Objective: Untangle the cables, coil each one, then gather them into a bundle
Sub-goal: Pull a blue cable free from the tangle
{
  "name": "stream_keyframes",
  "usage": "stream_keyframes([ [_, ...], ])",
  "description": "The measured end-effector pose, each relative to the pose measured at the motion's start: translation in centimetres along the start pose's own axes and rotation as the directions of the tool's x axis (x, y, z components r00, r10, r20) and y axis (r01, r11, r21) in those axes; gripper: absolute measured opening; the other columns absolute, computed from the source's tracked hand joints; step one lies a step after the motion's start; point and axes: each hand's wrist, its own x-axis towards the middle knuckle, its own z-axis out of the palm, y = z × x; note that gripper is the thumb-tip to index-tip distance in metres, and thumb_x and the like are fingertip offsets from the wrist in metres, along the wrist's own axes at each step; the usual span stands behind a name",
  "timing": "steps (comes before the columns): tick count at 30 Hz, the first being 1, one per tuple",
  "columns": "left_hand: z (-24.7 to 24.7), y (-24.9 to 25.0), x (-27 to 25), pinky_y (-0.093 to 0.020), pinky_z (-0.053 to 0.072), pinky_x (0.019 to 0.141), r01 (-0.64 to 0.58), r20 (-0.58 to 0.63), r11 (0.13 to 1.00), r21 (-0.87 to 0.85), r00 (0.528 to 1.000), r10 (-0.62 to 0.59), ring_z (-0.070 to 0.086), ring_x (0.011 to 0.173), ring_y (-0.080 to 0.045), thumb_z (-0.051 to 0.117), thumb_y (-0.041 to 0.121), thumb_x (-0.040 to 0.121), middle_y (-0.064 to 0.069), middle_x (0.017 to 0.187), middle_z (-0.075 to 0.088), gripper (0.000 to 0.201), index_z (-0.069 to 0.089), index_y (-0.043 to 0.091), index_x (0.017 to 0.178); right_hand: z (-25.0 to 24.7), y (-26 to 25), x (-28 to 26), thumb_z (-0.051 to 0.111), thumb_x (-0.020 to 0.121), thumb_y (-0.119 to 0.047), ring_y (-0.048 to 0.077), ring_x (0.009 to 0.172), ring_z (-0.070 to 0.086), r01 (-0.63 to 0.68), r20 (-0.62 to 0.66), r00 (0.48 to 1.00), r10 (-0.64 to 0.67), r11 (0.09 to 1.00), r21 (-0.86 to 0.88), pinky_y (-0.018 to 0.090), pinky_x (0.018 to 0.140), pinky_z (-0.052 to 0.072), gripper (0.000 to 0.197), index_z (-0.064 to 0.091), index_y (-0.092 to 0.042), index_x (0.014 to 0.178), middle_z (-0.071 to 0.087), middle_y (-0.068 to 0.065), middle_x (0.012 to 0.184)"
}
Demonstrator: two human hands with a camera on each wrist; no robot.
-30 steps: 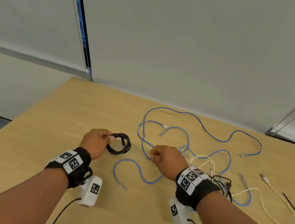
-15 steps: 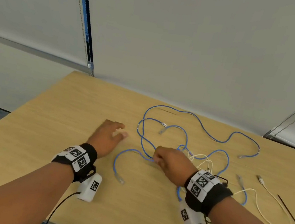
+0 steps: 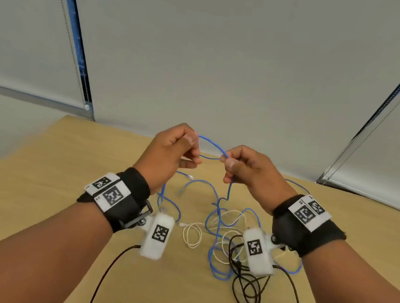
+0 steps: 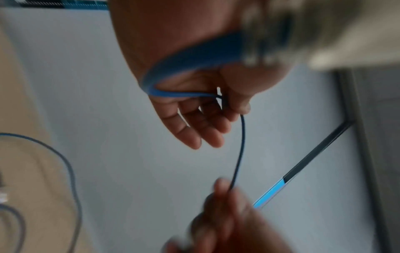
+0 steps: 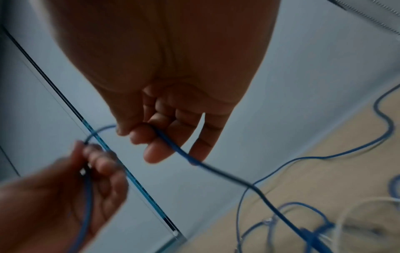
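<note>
Both hands are raised above the wooden table [image 3: 26, 201], each pinching the same thin blue cable [image 3: 212, 144]. My left hand [image 3: 188, 149] holds it between thumb and fingers, and a loop of it runs across the palm in the left wrist view, where the blue cable [image 4: 240, 145] stretches to the other hand. My right hand [image 3: 228, 164] grips a stretch a short span to the right; the blue cable [image 5: 173, 145] drops from its fingers to the tangle below. A white cable [image 3: 191, 234] and a black cable [image 3: 247, 289] lie tangled with blue loops on the table.
Grey roller blinds [image 3: 211, 47] with bead chains hang just behind the table's far edge. Black leads [image 3: 107, 273] trail from the white wrist cameras toward the near edge. Bare tabletop spreads to the left of the tangle.
Both hands rose from the table and came together, now holding a span of blue cable between them. The left hand, flat and empty half a second ago, now pinches it. The view tilted upward.
</note>
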Motion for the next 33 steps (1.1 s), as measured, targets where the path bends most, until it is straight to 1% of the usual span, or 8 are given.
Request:
stream_keyframes([
  [7, 0.0, 3.3, 3.3, -0.033, 0.057, 0.067, -0.022, -0.36, 0.946, -0.324, 0.927, -0.101, 0.061, 0.063, -0.016, 0.046, 0.02, 0.105, 0.003, 0.07, 0.059, 0.028, 0.057, 0.022, 0.079, -1.6, 4.9, -3.7, 0.054, 0.102, -0.013, 0.007, 0.079, 0.064, -0.182, 0.062, 0.977, 0.203, 0.952, -0.246, 0.031, 0.079, 0.045, 0.017, 0.059, 0.002, 0.094, 0.069, 0.005, 0.088],
  [11, -0.2, 0.3, 2.9, -0.035, 0.046, 0.093, 0.184, -0.325, 0.94, 0.287, 0.942, -0.085, 0.061, 0.106, -0.023, 0.057, 0.019, 0.099, -0.005, 0.118, 0.061, 0.02, 0.06, 0.024, 0.118, -3.9, 3.8, -4.3, 0.054, 0.101, -0.011, 0.018, 0.069, 0.064, -0.213, -0.16, 0.966, 0.202, 0.976, -0.052, 0.031, 0.072, 0.05, 0.015, 0.064, -0.008, 0.09, 0.061, 0.004, 0.073],
  [14, 1.2, -0.7, 1.3, -0.03, 0.03, 0.111, -0.049, -0.215, 0.755, 0.654, 0.945, 0.248, 0.044, 0.132, -0.024, 0.059, 0.009, 0.094, -0.005, 0.148, 0.039, 0.049, 0.053, 0.024, 0.14, -5.3, 1.7, -3.7, 0.057, 0.1, -0.015, 0.015, 0.066, 0.06, -0.185, -0.221, 0.963, 0.154, 0.975, -0.126, 0.029, 0.069, 0.053, 0.016, 0.069, -0.006, 0.094, 0.059, 0.005, 0.073],
  [16, 3.2, -0.2, 0.6, -0.034, 0.039, 0.106, -0.304, -0.003, 0.632, 0.713, 0.9, 0.436, 0.054, 0.119, -0.021, 0.058, 0.013, 0.092, 0.001, 0.145, 0.046, 0.043, 0.061, 0.023, 0.134, -5.5, 0.4, -3.2, 0.06, 0.098, -0.018, 0.011, 0.065, 0.06, -0.161, -0.174, 0.978, 0.118, 0.954, -0.255, 0.03, 0.07, 0.053, 0.014, 0.071, -0.011, 0.093, 0.061, 0.006, 0.074],
  [20, 7.3, 1.2, 0.4, -0.037, 0.051, 0.093, -0.34, 0.289, 0.624, 0.703, 0.939, 0.185, 0.066, 0.096, -0.018, 0.062, 0.04, 0.095, 0.005, 0.123, 0.07, 0.04, 0.062, 0.029, 0.133, -4.7, -1.3, -2.4, 0.061, 0.097, -0.023, 0.025, 0.071, 0.064, -0.043, -0.1, 0.995, 0.004, 0.921, -0.386, 0.044, 0.075, 0.055, 0.016, 0.072, -0.018, 0.086, 0.07, 0.01, 0.075],
  [26, 6.2, 3.3, 2.2, -0.048, 0.05, 0.084, -0.335, 0.17, 0.475, 0.814, 0.919, 0.356, 0.065, 0.096, -0.034, 0.052, 0.026, 0.101, -0.006, 0.101, 0.071, 0.02, 0.07, 0.017, 0.101, -4.0, 0.6, -2.7, 0.061, 0.095, -0.03, 0.012, 0.071, 0.067, -0.051, -0.088, 0.996, 0.03, 0.968, -0.245, 0.033, 0.073, 0.053, 0.022, 0.067, -0.03, 0.074, 0.069, -0.002, 0.071],
  [30, 3.3, 6.1, 5.1, -0.046, 0.05, 0.084, -0.283, -0.126, 0.64, 0.715, 0.847, 0.516, 0.065, 0.093, -0.036, 0.049, 0.025, 0.094, -0.011, 0.097, 0.071, 0.024, 0.069, 0.012, 0.095, -3.6, 5.0, -4.4, 0.06, 0.098, -0.018, 0.019, 0.078, 0.07, -0.159, -0.079, 0.987, 0.141, 0.938, -0.309, 0.043, 0.084, 0.053, 0.028, 0.061, -0.026, 0.071, 0.07, -0.004, 0.071],
  [33, 1.5, 5.9, 6.3, -0.045, 0.051, 0.087, -0.171, -0.169, 0.683, 0.71, 0.901, 0.4, 0.064, 0.096, -0.034, 0.052, 0.024, 0.096, -0.007, 0.097, 0.072, 0.018, 0.069, 0.017, 0.095, -4.4, 6.6, -5.0, 0.058, 0.099, -0.019, 0.012, 0.08, 0.068, -0.197, -0.099, 0.98, 0.172, 0.904, -0.379, 0.038, 0.087, 0.052, 0.021, 0.067, -0.02, 0.079, 0.073, -0.004, 0.077],
])
